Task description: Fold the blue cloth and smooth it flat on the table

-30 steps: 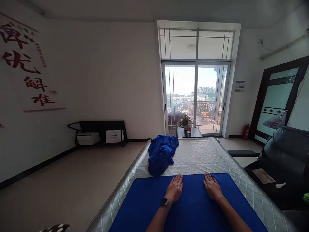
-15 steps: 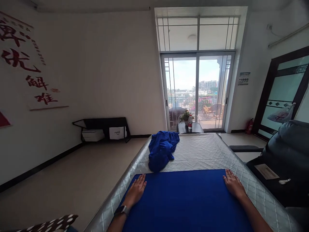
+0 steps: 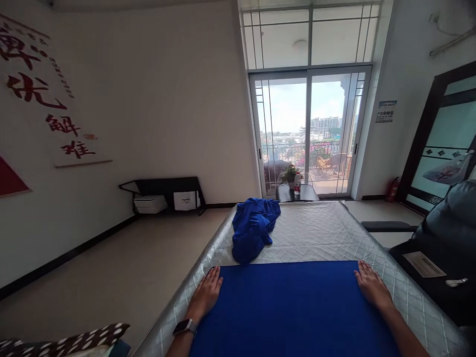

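Grip: left hand and right hand, fingers extended, clamped on nothing; laid palm-down near the far corners of one blue sheet, set wide apart presumably to hold it flat. Sheet: smooth, across the near part of one quilted silver surface. Crumpled blue cloth: heaped toward the surface's far left corner, perhaps to clear working room.

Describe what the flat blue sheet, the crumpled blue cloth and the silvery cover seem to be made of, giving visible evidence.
Flat blue sheet: probably fabric, smooth and matte; a thin rubbery mat is possible.
Crumpled blue cloth: apparently soft, matte textile, given its loose folds.
Silvery cover: perhaps coated fabric or plastic, with a sheen, creases and diamond pattern.
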Tool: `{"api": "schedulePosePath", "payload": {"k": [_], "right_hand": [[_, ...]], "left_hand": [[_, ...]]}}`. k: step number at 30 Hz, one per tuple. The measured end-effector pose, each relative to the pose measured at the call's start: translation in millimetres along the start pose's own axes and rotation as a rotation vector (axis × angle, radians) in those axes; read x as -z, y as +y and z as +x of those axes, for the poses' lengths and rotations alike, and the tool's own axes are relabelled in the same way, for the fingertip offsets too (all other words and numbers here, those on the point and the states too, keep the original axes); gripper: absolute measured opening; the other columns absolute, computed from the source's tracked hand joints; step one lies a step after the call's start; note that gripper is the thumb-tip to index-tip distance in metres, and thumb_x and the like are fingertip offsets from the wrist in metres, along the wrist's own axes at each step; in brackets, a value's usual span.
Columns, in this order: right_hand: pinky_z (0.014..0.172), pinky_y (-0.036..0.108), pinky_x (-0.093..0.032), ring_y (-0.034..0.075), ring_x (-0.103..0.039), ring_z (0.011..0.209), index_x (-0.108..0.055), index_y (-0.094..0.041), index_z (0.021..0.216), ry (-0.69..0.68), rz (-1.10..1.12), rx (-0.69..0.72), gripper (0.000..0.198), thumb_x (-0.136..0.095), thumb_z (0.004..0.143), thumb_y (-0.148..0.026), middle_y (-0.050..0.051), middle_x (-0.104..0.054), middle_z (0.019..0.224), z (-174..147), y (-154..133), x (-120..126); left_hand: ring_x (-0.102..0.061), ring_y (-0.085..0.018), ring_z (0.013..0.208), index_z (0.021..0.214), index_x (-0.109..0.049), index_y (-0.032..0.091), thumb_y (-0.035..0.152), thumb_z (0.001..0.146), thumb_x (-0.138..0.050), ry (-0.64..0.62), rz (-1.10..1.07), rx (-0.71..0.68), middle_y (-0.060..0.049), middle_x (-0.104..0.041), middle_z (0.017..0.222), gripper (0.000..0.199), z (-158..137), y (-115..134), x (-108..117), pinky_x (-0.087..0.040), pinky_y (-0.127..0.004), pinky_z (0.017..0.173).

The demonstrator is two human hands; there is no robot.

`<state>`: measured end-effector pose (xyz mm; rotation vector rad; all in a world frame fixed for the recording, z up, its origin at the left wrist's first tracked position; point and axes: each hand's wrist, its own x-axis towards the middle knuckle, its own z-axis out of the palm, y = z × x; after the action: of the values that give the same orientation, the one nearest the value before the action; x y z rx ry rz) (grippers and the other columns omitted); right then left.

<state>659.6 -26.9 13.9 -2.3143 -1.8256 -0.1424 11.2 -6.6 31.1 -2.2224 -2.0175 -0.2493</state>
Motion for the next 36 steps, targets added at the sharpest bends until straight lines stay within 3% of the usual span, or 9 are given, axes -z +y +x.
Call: {"api": "schedulePosePath", "payload": {"k": [4,8,11,14,17,19,26,36], "right_hand": [[0.119,0.044,-0.02,0.023,-0.023,0.146,-0.032,-0.004,0.15,0.003,-0.002,-0.005,0.068,-0.02,0.092,-0.036,0.012,-0.03,0.157,-5,-1,12],[0.118,0.047,-0.022,0.026,-0.026,0.145,-0.038,-0.003,0.147,0.051,0.019,0.048,0.063,-0.021,0.093,-0.031,0.015,-0.036,0.154,-16,-23,39],[0.119,0.044,-0.021,0.024,-0.025,0.146,-0.039,-0.004,0.147,0.045,0.081,0.162,0.061,-0.021,0.095,-0.031,0.015,-0.037,0.153,-35,-76,65],[0.12,0.038,-0.018,0.019,-0.021,0.147,-0.034,-0.01,0.15,-0.077,0.174,0.353,0.063,-0.017,0.098,-0.04,0.009,-0.031,0.157,-59,-153,82],[0.121,0.038,-0.014,0.019,-0.017,0.148,-0.029,-0.011,0.152,-0.159,0.206,0.457,0.062,-0.016,0.098,-0.039,0.006,-0.026,0.159,-79,-221,80],[0.121,0.039,-0.012,0.02,-0.014,0.148,-0.026,-0.009,0.153,-0.181,0.192,0.469,0.06,-0.015,0.098,-0.032,0.008,-0.023,0.159,-87,-246,70],[0.122,0.041,-0.009,0.02,-0.008,0.149,-0.018,-0.011,0.154,-0.207,0.185,0.462,0.059,-0.012,0.099,-0.029,0.007,-0.016,0.161,-87,-250,33],[0.121,0.041,-0.011,0.02,-0.013,0.149,-0.021,-0.012,0.154,-0.16,0.178,0.454,0.058,-0.014,0.099,-0.03,0.008,-0.019,0.16,-89,-250,33]], "left_hand": [[-0.035,-0.027,0.142,0.144,-0.048,0.012,0.029,0.094,-0.029,0.089,0.064,0.035,-0.011,-0.046,0.15,0.056,-3,12,10,-0.024,-0.047,0.119],[-0.041,-0.028,0.139,0.141,-0.052,0.01,0.031,0.097,-0.027,0.252,0.096,0.042,-0.013,-0.052,0.145,0.054,-5,55,29,-0.028,-0.046,0.117],[-0.045,-0.024,0.137,0.14,-0.052,0.01,0.029,0.1,-0.027,0.249,0.05,-0.123,-0.012,-0.053,0.145,0.051,-6,112,44,-0.036,-0.04,0.114],[-0.045,-0.023,0.136,0.141,-0.051,0.012,0.029,0.101,-0.028,0.202,-0.042,-0.288,-0.012,-0.053,0.144,0.049,-5,176,50,-0.038,-0.04,0.113],[-0.039,-0.022,0.14,0.143,-0.048,0.014,0.032,0.103,-0.027,0.135,-0.143,-0.35,-0.011,-0.048,0.149,0.049,-5,227,44,-0.036,-0.042,0.114],[-0.036,-0.022,0.142,0.145,-0.045,0.014,0.033,0.104,-0.025,0.092,-0.192,-0.354,-0.011,-0.044,0.151,0.05,-8,247,35,-0.034,-0.043,0.116],[-0.034,-0.025,0.143,0.147,-0.041,0.012,0.038,0.105,-0.021,0.081,-0.222,-0.367,-0.014,-0.042,0.152,0.054,-11,251,13,-0.034,-0.049,0.115],[-0.032,-0.023,0.144,0.147,-0.04,0.011,0.036,0.104,-0.021,0.063,-0.213,-0.349,-0.013,-0.041,0.152,0.053,-12,253,21,-0.032,-0.047,0.117]]}}
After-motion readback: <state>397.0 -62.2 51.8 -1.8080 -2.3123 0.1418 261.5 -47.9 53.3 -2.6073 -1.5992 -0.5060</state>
